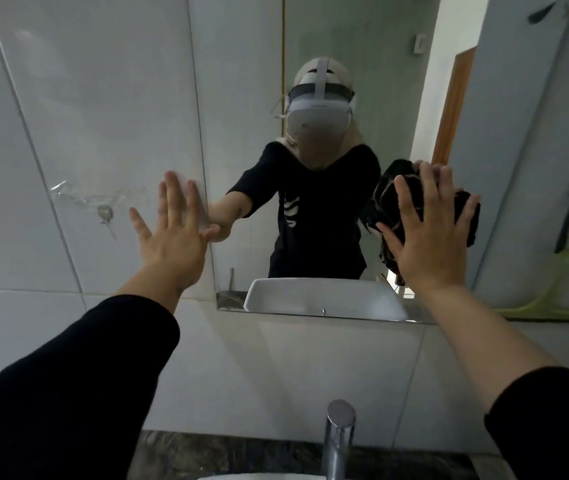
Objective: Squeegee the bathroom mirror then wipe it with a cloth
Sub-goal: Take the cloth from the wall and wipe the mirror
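the white tiled wall [68, 98] fills the left and lower part of your view, and the mirror [362, 46] is mounted on it, running from the middle to the right edge. in the mirror you see your own reflection in a black top with a white headset, and the white sink basin below it. your left hand [172, 233] is flat against the wall with fingers spread wide, holding nothing, its thumb just at the mirror's left edge. your right hand [428, 230] is also spread flat, palm pressing the dark cloth [466, 216] against the glass low on the mirror's right side; the cloth bunches out around your fingers. the green squeegee [553, 306] shows at the far right, by the mirror's lower right corner. the chrome faucet [338, 434] stands at the bottom centre, between your black sleeves.
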Motion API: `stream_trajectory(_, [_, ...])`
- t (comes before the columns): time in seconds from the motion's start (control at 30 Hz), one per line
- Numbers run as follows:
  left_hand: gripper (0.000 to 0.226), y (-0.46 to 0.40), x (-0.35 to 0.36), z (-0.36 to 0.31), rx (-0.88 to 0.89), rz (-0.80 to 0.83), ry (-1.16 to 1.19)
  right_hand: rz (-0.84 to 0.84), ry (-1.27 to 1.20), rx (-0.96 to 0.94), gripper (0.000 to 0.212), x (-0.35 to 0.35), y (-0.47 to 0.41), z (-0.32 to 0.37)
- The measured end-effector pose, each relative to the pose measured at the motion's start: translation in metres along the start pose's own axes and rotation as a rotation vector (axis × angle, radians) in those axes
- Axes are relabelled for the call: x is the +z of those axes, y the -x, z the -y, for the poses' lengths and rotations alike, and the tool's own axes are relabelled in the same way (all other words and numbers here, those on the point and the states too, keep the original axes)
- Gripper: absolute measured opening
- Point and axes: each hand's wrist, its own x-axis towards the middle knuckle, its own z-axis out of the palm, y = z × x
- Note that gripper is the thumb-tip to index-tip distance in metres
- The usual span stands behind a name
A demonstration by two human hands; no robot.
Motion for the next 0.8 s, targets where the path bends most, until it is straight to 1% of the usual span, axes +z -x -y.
stream_trajectory(0.2, [0.086, 0.000, 0.003, 0.001, 0.011, -0.027, -0.012, -0.024, -0.038, 0.144, 0.064, 0.010, 0.032, -0.023])
stream_trajectory(0.3, [0.083, 0.000, 0.005, 0.001, 0.020, -0.052, -0.012, -0.032, -0.055, 0.228, 0.064, 0.019, 0.054, -0.016])
stream_trajectory(0.4, [0.082, 0.000, 0.009, 0.003, 0.035, -0.074, -0.008, -0.047, -0.052, 0.247, 0.064, 0.027, 0.065, 0.002])
stream_trajectory(0.6, [0.078, 0.000, 0.011, 0.002, 0.045, -0.086, 0.012, -0.057, -0.021, 0.002, 0.068, 0.034, 0.050, 0.079])
stream_trajectory(0.8, [0.072, 0.000, 0.017, 0.007, 0.107, -0.148, 0.077, -0.108, -0.045, -0.218, 0.061, 0.039, 0.034, 0.166])
